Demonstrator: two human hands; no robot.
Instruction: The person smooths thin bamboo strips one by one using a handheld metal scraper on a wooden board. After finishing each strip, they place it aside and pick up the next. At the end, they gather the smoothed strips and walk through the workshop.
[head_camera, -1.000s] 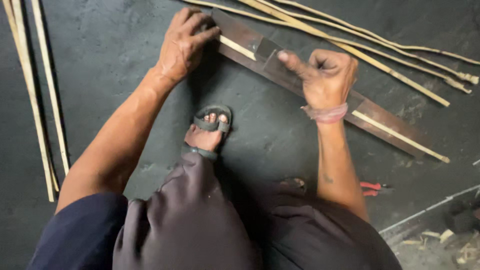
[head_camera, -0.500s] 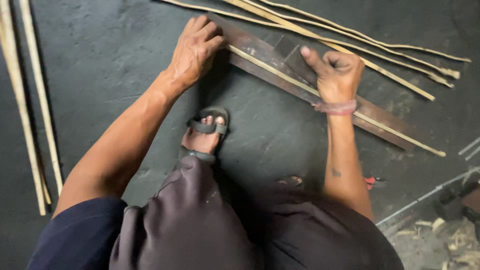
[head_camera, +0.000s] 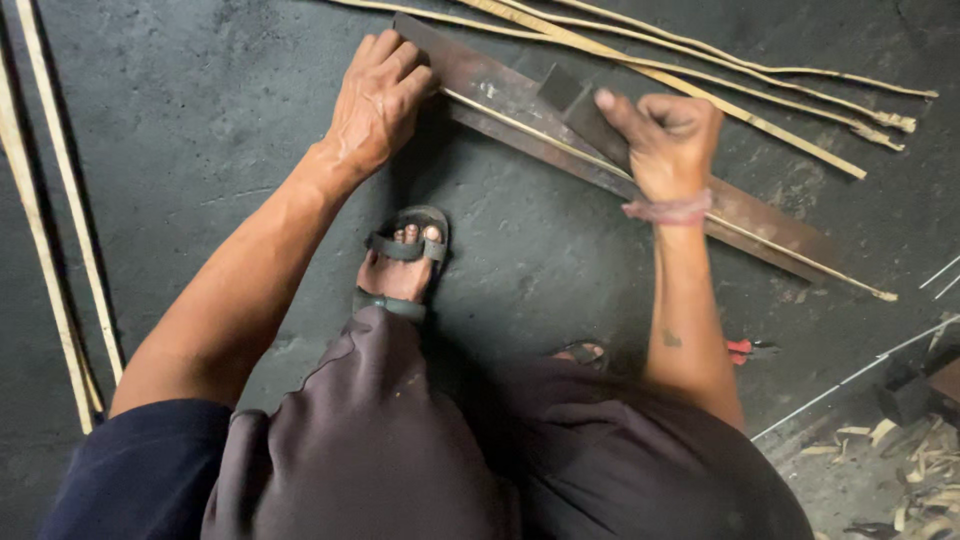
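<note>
Pressing flat on a long rusty metal bar (head_camera: 500, 90), the left hand (head_camera: 375, 100) lies open-fingered; the right hand (head_camera: 668, 140) clenches a dark block (head_camera: 590, 115) over a thin bamboo strip (head_camera: 520, 125).

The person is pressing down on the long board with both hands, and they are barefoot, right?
Not barefoot. The head view shows a sandal on the foot. Both hands do press on the long board: the left hand at its end, the right hand further along.

A rough craft workshop, worked at floor level: bare dark concrete floor (head_camera: 200, 150), long split bamboo strips (head_camera: 60, 200) lying loose, a worn wooden plank (head_camera: 760, 215), and shavings (head_camera: 900, 470) heaped in the corner
</note>
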